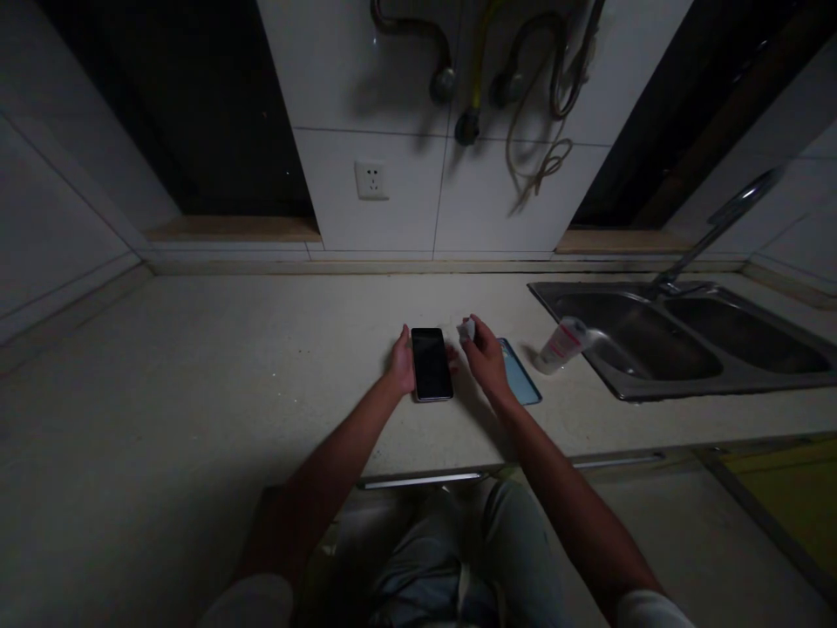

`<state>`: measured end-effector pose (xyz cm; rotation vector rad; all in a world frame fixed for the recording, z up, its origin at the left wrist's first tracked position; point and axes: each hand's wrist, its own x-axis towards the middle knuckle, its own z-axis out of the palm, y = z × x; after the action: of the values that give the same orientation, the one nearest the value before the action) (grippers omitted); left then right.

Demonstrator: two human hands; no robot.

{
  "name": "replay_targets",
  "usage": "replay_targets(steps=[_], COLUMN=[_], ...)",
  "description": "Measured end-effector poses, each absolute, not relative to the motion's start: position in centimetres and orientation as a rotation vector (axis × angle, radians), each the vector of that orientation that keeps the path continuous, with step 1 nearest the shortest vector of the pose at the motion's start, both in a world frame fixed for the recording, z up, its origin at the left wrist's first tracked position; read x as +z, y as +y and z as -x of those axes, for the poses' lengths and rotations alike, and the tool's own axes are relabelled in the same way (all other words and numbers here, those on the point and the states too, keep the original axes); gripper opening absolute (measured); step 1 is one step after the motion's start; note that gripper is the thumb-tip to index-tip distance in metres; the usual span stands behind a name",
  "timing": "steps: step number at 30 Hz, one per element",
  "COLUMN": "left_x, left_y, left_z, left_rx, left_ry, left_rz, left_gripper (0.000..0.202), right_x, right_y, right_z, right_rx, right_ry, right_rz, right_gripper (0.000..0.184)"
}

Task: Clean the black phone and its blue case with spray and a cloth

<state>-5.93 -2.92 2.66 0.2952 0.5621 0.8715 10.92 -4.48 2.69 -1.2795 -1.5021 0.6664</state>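
Note:
A black phone (432, 363) lies face up on the pale countertop (228, 366). My left hand (401, 365) rests against the phone's left edge, its fingers curled around that side. Just right of the phone hovers my right hand (485, 353), pinched on a small white wad (466, 330) that looks like a wipe or tissue. A blue phone case (520, 372) lies flat on the counter under and to the right of that hand. Beyond the case, a white tube with red print (562, 344) lies on its side.
A steel double sink (680, 340) with a tall tap (719, 222) fills the right end of the counter. On the tiled back wall are a socket (371, 180) and hanging hoses (523, 78). The counter's front edge runs just above my knees.

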Motion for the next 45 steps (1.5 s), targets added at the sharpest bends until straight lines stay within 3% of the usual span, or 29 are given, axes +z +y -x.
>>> replay_targets(steps=[8, 13, 20, 34, 40, 45], left_x=[1.3, 0.4, 0.5, 1.2, 0.5, 1.1], left_y=[-2.0, -1.6, -1.7, -2.7, -2.0, -2.1], left_z=[5.6, 6.1, 6.2, 4.7, 5.2, 6.0], left_rx=[0.865, 0.866, 0.898, 0.771, 0.829, 0.815], left_ry=[0.491, 0.416, 0.428, 0.539, 0.36, 0.403], left_rz=[-0.27, -0.186, -0.219, -0.317, -0.22, -0.217], left_gripper=[0.091, 0.097, 0.083, 0.081, 0.102, 0.104], right_x=[1.5, 0.2, -0.1, 1.6, 0.5, -1.1], right_y=[-4.5, -7.5, -12.7, -3.5, -6.5, -10.6], right_z=[-5.5, -6.0, -10.3, -8.1, -5.9, -8.1], right_rx=[0.232, 0.069, 0.014, 0.084, 0.044, 0.003], right_ry=[-2.383, -2.571, -2.689, -2.359, -2.507, -2.579], right_rz=[1.137, 0.971, 0.756, 1.252, 1.054, 0.889], right_gripper=[0.06, 0.077, 0.074, 0.068, 0.081, 0.083])
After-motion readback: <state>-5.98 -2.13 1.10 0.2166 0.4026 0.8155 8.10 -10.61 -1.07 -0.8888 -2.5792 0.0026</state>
